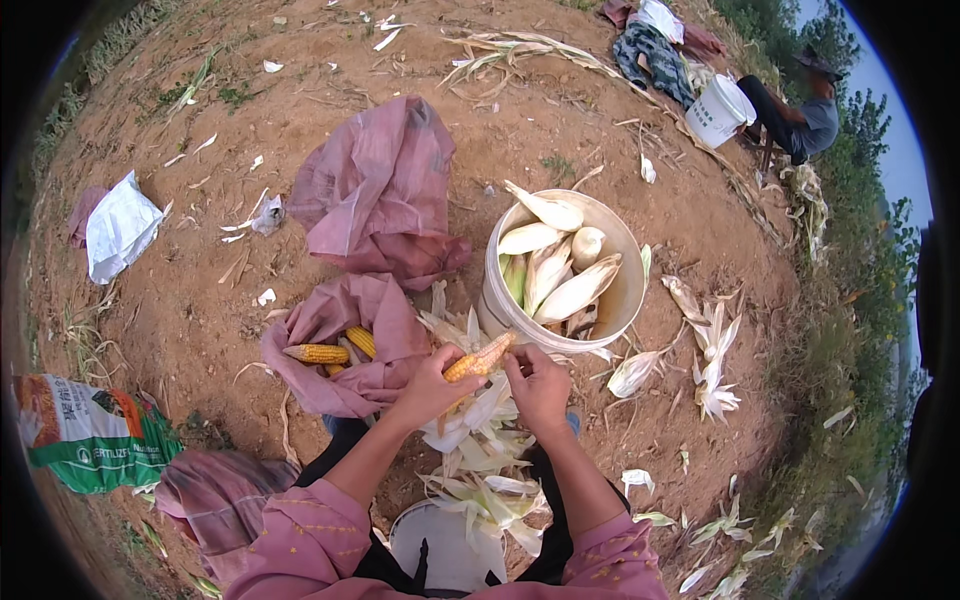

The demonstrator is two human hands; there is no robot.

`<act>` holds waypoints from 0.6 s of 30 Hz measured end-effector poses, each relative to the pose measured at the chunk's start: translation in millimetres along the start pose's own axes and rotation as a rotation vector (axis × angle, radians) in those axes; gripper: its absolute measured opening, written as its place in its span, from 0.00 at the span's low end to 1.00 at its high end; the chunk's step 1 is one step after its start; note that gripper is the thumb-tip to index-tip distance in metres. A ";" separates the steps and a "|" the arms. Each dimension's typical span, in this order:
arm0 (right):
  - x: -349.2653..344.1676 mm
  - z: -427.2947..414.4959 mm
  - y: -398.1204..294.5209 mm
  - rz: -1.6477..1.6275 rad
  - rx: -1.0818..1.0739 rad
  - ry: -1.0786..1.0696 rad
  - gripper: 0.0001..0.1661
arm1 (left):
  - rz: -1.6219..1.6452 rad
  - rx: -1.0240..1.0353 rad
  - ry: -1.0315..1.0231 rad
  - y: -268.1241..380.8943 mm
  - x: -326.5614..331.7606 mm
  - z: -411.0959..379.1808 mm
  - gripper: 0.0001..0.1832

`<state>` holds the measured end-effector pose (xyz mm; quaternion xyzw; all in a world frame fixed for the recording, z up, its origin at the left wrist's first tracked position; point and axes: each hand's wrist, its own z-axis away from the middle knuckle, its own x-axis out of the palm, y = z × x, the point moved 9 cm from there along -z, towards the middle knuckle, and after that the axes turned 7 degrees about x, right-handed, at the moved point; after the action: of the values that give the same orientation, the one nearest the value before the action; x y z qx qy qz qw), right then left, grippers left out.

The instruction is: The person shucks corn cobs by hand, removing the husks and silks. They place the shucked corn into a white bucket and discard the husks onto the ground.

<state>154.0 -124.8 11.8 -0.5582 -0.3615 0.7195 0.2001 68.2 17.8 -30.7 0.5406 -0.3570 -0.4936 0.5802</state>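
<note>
My left hand [442,384] is closed round the lower part of a husked corn cob [480,358], yellow at the base and paler towards its tip. Close to the tip is my right hand [537,381], fingers bent together; whether they pinch anything is unclear. Beyond the hands stands a white plastic bucket [491,300] holding several ears of corn in their husks [556,210]. To the left lies an open pink woven sack [300,379] with several bare yellow cobs [316,354] in it. Stripped husks [480,427] lie on the ground below my hands.
Another pink sack [382,180] lies crumpled beyond. A green fertilizer bag [97,435] and a white bag [120,229] are at left. Husks [716,360] litter the soil at right. A person [802,120] sits at the upper right beside a white bucket [716,112]. A round white lid-like surface [450,547] is between my legs.
</note>
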 end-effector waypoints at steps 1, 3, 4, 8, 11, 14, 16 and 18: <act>2.9 0.8 -3.4 -0.014 -0.048 -0.021 0.07 | -0.003 -0.003 0.011 -0.7 -0.9 -0.1 0.20; 9.3 3.6 -9.0 -0.041 -0.142 -0.063 0.07 | -0.001 -0.007 0.034 0.2 -2.8 -0.1 0.19; 16.2 6.7 -12.9 0.025 -0.198 -0.127 0.07 | 0.004 -0.008 0.046 3.5 -4.2 0.0 0.19; 60.7 36.0 -15.3 0.291 -0.391 -0.515 0.09 | 0.051 -0.020 0.129 1.1 -14.1 -1.6 0.19; 90.8 75.6 25.2 0.463 -0.461 -0.780 0.11 | 0.080 -0.023 0.134 -1.1 -11.7 -4.6 0.19; 83.3 60.8 22.5 0.677 -0.374 -0.743 0.12 | 0.058 -0.015 0.137 -10.4 -15.9 -5.5 0.19; 52.7 28.3 -1.1 0.619 -0.263 -0.466 0.14 | 0.008 -0.064 0.152 -10.5 -20.5 -1.5 0.19; 22.4 10.5 -9.6 0.278 -0.096 -0.221 0.13 | 0.001 -0.081 0.134 -13.5 -20.6 -0.5 0.19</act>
<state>136.2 -106.1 5.4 -0.5290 -0.3345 0.7793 0.0309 60.9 38.7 -41.5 0.5483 -0.2972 -0.4700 0.6246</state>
